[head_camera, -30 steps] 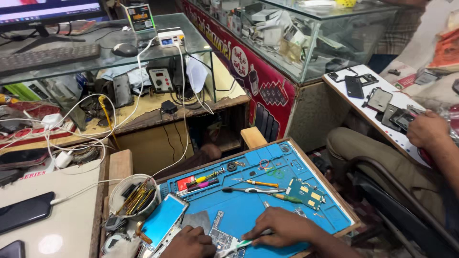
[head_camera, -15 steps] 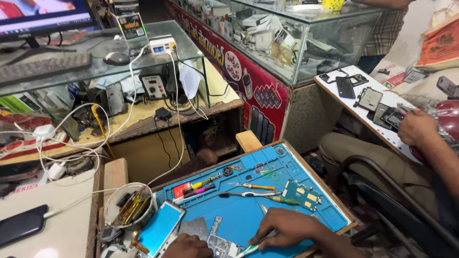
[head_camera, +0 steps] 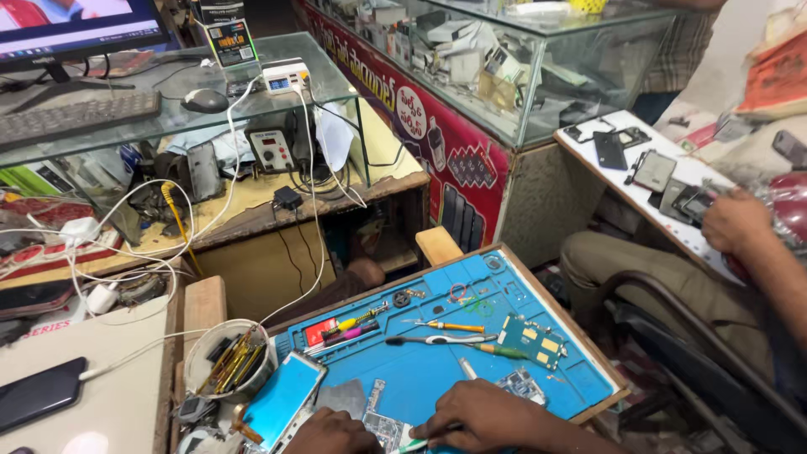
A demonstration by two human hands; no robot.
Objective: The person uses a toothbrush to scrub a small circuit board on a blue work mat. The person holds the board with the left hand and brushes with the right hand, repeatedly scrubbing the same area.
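Landmark: blue work mat point(head_camera: 420, 370) on a wooden-edged board; every place below is told from it.
Right hand point(head_camera: 479, 414): at the mat's near edge, knuckles up, fingers curled around a thin tool with a pale green tip point(head_camera: 405, 445) that points toward the mat's near left corner.
Left hand point(head_camera: 332, 433): at the mat's near edge, left of the right hand, mostly cut off by the frame; whether it grips anything cannot be told.
Small metal board parts point(head_camera: 382, 424): on the mat, between the two hands.
Phone with blue screen point(head_camera: 284, 397): on the mat's left edge, tilted.
Green circuit board point(head_camera: 531, 340): on the mat's right half.
Screwdrivers point(head_camera: 445, 326): across the mat's middle.
White cup of tools point(head_camera: 227, 361): just off the mat's left edge.
Another person's hand point(head_camera: 735, 223): well to the mat's right, at a white table point(head_camera: 622, 181).
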